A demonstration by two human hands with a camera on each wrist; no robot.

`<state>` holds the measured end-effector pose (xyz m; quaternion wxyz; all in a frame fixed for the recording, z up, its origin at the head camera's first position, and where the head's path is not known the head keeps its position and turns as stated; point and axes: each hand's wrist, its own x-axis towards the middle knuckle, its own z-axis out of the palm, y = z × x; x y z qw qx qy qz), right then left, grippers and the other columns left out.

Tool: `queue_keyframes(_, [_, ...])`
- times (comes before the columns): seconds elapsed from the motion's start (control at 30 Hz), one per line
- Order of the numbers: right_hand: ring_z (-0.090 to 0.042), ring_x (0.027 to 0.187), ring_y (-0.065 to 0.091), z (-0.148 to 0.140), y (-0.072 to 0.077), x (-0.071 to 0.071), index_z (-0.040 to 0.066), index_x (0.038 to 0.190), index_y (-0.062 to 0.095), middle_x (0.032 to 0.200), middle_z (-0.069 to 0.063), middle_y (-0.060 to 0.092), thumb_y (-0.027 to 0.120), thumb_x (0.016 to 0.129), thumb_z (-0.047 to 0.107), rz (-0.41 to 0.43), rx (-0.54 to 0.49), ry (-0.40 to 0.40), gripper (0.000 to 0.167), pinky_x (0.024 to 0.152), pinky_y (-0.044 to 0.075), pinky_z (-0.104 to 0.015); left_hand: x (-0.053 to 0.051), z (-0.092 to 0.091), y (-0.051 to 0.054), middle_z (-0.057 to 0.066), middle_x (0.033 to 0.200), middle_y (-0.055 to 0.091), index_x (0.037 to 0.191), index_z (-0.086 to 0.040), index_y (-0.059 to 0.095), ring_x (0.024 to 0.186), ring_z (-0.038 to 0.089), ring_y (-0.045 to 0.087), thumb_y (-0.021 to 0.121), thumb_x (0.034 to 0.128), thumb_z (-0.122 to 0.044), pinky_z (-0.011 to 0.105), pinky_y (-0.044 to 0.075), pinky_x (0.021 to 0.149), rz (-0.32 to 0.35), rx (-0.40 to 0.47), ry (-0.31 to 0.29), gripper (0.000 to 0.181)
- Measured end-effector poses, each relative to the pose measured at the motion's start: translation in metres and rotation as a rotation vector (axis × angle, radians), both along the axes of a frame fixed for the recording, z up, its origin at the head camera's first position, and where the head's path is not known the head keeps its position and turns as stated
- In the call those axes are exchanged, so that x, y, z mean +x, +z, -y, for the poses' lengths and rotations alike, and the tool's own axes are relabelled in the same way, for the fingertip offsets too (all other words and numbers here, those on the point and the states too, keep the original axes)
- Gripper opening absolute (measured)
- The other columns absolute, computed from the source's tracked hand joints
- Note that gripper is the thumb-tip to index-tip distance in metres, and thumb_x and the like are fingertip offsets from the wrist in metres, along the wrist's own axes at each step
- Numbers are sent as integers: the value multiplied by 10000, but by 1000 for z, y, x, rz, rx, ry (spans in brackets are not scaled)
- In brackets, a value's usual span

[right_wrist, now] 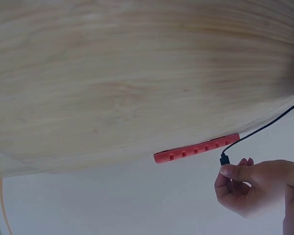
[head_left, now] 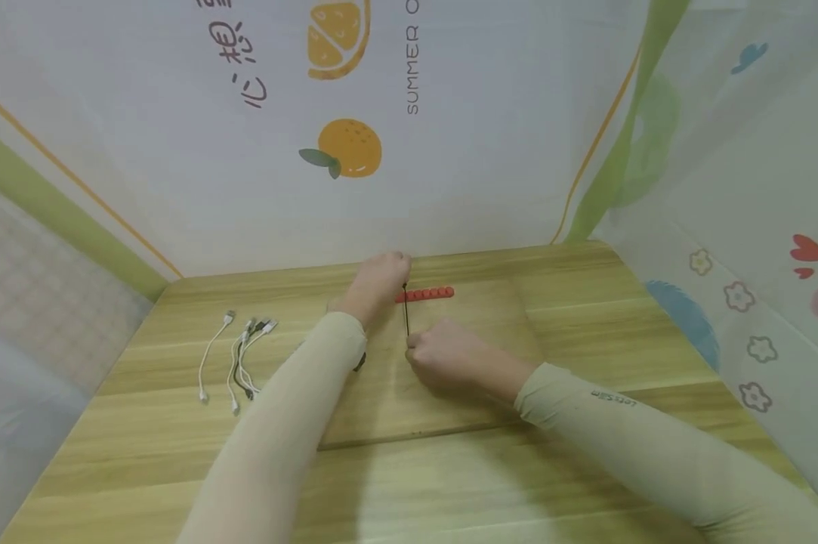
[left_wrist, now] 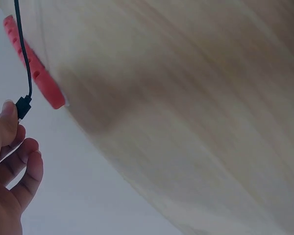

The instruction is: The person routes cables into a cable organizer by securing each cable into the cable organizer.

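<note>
A short black USB cable (head_left: 406, 313) is stretched between both hands. My left hand (head_left: 380, 278) pinches the plug (left_wrist: 23, 106) at its far end between thumb and forefinger, the other fingers loosely bent. Nearer to me, my right hand (head_left: 446, 355) grips the cable's other end; the plug there is hidden by the fingers. A red cable holder strip (head_left: 430, 294) with a row of notches lies on the wooden board (head_left: 476, 408), close to its far edge. The cable passes over the strip's left part in the head view; whether it touches a notch I cannot tell.
Left of the board, several short white and black cables (head_left: 244, 363) lie bunched on the table (head_left: 143, 438). One white cable (head_left: 211, 351) lies apart from them. A printed curtain (head_left: 483, 166) hangs behind the table, and another (head_left: 728, 227) on the right.
</note>
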<state>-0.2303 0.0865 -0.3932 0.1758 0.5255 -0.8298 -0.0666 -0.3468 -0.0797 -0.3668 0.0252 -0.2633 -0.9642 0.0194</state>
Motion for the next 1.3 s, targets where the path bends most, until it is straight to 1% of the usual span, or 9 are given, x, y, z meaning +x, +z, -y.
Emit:
queue_keyframes(0.1, [-57, 571, 257, 0, -2, -1, 153, 693, 697, 738, 54, 655, 623, 946, 60, 22, 7, -10, 280, 434, 296, -230, -1, -1, -4, 138, 1162, 710, 1206, -5, 674, 1081, 287, 700, 641, 1003, 48, 379, 617, 952, 10, -20, 1, 212])
queue_keyframes(0.23, [-66, 567, 264, 0, -3, -1, 148, 694, 698, 734, 45, 650, 617, 941, 52, 37, 17, -23, 278, 433, 315, -243, -1, -3, -7, 151, 1179, 707, 1209, 5, 672, 1107, 301, 694, 627, 1010, 48, 396, 603, 983, 18, -5, -5, 208])
queue_keyframes(0.4, [-69, 564, 283, -1, -2, -2, 152, 699, 701, 735, 40, 649, 620, 936, 46, 68, 29, -36, 272, 437, 358, -267, 1, -6, -9, 157, 1176, 718, 1168, -7, 687, 1105, 308, 700, 597, 1030, 42, 421, 605, 984, 3, 23, -14, 172])
queue_keyframes(0.57, [-67, 558, 326, -1, -2, -4, 157, 702, 690, 739, 45, 659, 611, 956, 71, 95, 43, -37, 280, 450, 418, -294, 3, -7, -12, 146, 1170, 713, 1154, -23, 683, 1118, 311, 694, 585, 1033, 49, 430, 600, 1005, -8, 18, -11, 171])
queue_keyframes(0.77, [-77, 561, 338, 1, -3, -6, 151, 686, 672, 726, 43, 653, 606, 968, 81, 116, 55, -43, 298, 468, 457, -312, 5, -7, -13, 125, 1142, 714, 1132, -36, 684, 1103, 301, 692, 607, 1028, 46, 421, 594, 1011, -20, 10, -25, 154])
queue_keyframes(0.93, [-76, 560, 364, 2, -2, -5, 161, 698, 681, 725, 47, 646, 611, 944, 64, 130, 66, -34, 273, 486, 477, -319, 7, -5, -11, 130, 1117, 718, 1118, -31, 691, 1076, 303, 700, 631, 1007, 62, 420, 608, 985, -21, 16, -17, 157])
queue_keyframes(1.03, [-83, 566, 383, 3, 1, -4, 150, 718, 691, 730, 38, 646, 616, 944, 59, 164, 79, -50, 255, 499, 483, -324, 8, -5, -10, 128, 1121, 718, 1126, -33, 690, 1080, 303, 700, 647, 998, 60, 420, 606, 990, -13, 16, -17, 164])
queue_keyframes(1.17, [-101, 585, 404, 6, 6, -3, 129, 755, 705, 730, 23, 633, 617, 975, 74, 234, 94, -100, 242, 505, 465, -317, 6, -7, -10, 121, 1131, 724, 1120, -39, 692, 1094, 301, 700, 659, 990, 62, 424, 599, 1006, -11, 17, -15, 168])
queue_keyframes(1.3, [-106, 594, 441, 8, 11, -3, 129, 792, 725, 738, 21, 636, 613, 993, 95, 276, 122, -125, 233, 524, 478, -313, 4, -8, -11, 119, 1127, 726, 1102, -47, 692, 1087, 295, 703, 644, 989, 75, 423, 607, 987, -11, 12, -17, 173])
